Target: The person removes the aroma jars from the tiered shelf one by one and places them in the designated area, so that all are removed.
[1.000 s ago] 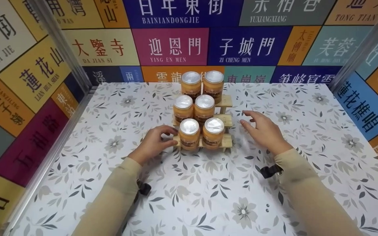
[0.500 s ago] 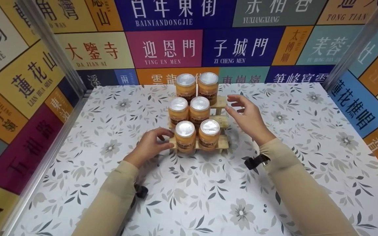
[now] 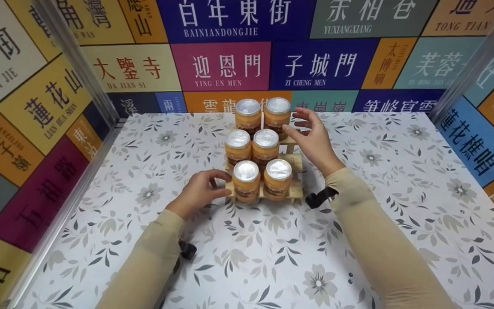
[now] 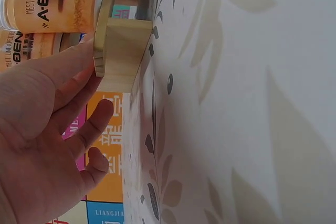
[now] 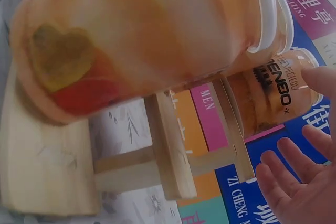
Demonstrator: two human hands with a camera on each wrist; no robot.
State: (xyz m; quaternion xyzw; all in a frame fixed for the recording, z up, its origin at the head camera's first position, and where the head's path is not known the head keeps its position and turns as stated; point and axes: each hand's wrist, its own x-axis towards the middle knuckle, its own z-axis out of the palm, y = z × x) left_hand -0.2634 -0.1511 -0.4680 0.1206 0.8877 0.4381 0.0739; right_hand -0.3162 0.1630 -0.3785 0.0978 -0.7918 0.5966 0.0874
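A three-step wooden stand (image 3: 295,161) holds orange drink cans with silver lids, two on each step. My left hand (image 3: 197,193) grips the left end of the lowest step, beside the front left can (image 3: 246,186). In the left wrist view, thumb and forefinger meet the board's end (image 4: 100,59), the other fingers loosely bent. My right hand (image 3: 317,141) is spread round the right side of the back right can (image 3: 277,116). Its thumb reaches the can's near side; the right wrist view shows its other fingers apart from this can (image 5: 278,95).
The middle cans (image 3: 265,148) stand close together on the left part of their step. A white tablecloth (image 3: 247,253) with grey leaves and flowers lies under the stand. Walls covered in coloured sign panels (image 3: 225,66) rise behind and at both sides.
My right hand has moved left and away from me, from beside the stand up to the back right can. The left hand stays at the lowest step's end; the cans keep their places.
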